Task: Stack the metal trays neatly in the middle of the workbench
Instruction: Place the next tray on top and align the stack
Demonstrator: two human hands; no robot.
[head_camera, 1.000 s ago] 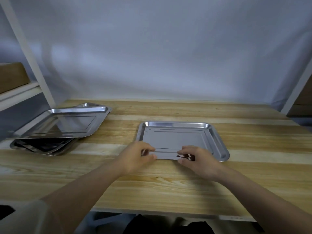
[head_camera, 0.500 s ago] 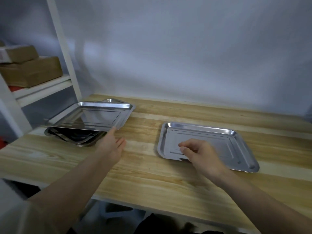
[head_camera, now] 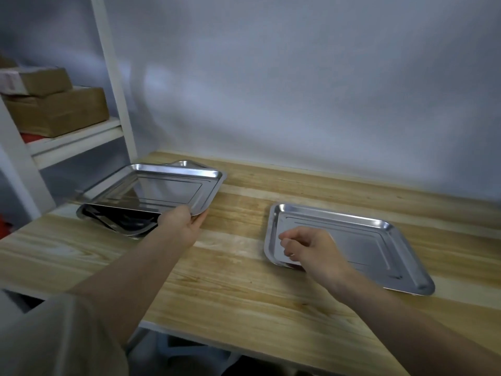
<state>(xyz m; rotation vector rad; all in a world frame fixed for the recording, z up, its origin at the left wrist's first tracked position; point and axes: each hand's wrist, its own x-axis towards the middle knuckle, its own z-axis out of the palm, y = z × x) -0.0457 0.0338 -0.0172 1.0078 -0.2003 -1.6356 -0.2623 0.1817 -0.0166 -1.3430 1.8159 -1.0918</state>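
Note:
A single shiny metal tray (head_camera: 360, 240) lies flat on the wooden workbench (head_camera: 238, 267), right of centre. At the left end sits an untidy pile of trays (head_camera: 122, 221), its top tray (head_camera: 162, 185) tilted and skewed over the others. My left hand (head_camera: 181, 223) grips the near right corner of that top tray, thumb on the rim and fingers underneath. My right hand (head_camera: 311, 251) hovers over the single tray's near left corner, fingers loosely curled with nothing in them.
A white shelf post (head_camera: 113, 77) rises at the bench's left end. Brown cardboard boxes (head_camera: 54, 104) sit on the shelf beside it. A pale wall runs behind the bench. The bench's front edge is close to my body.
My left hand has reached left and taken hold of the top tray's corner in the pile. My right hand has let go of the single tray. The view has swung left.

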